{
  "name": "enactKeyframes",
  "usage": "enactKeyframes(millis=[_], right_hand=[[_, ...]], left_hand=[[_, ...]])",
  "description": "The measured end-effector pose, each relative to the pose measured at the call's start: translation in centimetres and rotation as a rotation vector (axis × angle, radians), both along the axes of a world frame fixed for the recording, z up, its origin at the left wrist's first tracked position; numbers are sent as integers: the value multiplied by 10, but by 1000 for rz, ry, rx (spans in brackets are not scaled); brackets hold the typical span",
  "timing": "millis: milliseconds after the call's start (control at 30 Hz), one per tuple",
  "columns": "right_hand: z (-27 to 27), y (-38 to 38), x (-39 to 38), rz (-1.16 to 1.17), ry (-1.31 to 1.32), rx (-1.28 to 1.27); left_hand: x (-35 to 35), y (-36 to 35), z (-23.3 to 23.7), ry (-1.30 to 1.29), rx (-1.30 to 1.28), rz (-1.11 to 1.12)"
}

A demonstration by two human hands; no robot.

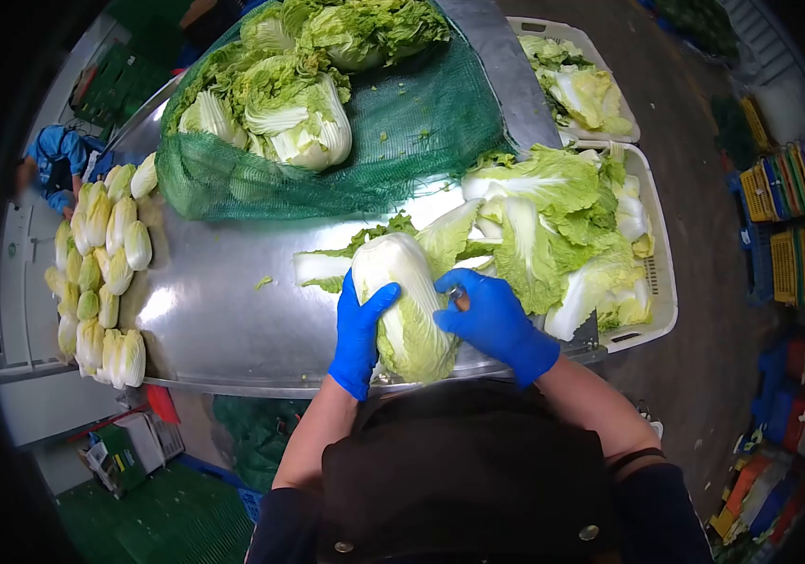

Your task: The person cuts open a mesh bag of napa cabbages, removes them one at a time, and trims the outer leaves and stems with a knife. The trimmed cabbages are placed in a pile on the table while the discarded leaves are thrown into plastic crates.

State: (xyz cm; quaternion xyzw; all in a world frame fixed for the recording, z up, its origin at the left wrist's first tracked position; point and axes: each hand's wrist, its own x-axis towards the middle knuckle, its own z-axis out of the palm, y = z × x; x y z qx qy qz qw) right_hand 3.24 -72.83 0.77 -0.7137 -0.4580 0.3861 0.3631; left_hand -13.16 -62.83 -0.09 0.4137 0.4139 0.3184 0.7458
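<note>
My left hand (pixel 362 329), in a blue glove, is wrapped round the left side of a Chinese cabbage (pixel 393 268) at the table's front edge. The cabbage stands tilted, its white base end away from me and its pale green leaves towards me. Close against its right side, my right hand (pixel 492 320), also gloved, is closed round a small brown-and-metal tool (pixel 460 299), mostly hidden by the fingers. Loose cabbage leaves (pixel 529 244) lie heaped just beyond and to the right. One leaf (pixel 322 268) sticks out behind the cabbage on the left.
A green net sack (pixel 421 122) with several whole cabbages (pixel 299 122) lies on the metal table (pixel 233 310). Trimmed cabbages (pixel 120 273) are stacked at the left end. White crates (pixel 667 273) of leaves stand at the right. A person in blue (pixel 59 155) is at far left.
</note>
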Motion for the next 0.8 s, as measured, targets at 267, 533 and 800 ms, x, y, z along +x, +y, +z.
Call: enactKeyframes(millis=[267,533,800], right_hand=[[8,-1,0,21,82,-79],[14,5,48,-48,-457,150],[2,0,84,-172,-489,-87]], left_hand=[[5,-5,5,-12,6,38],[-21,2,-1,-76,-266,-190],[-41,-19,-1,-457,-737,-162]])
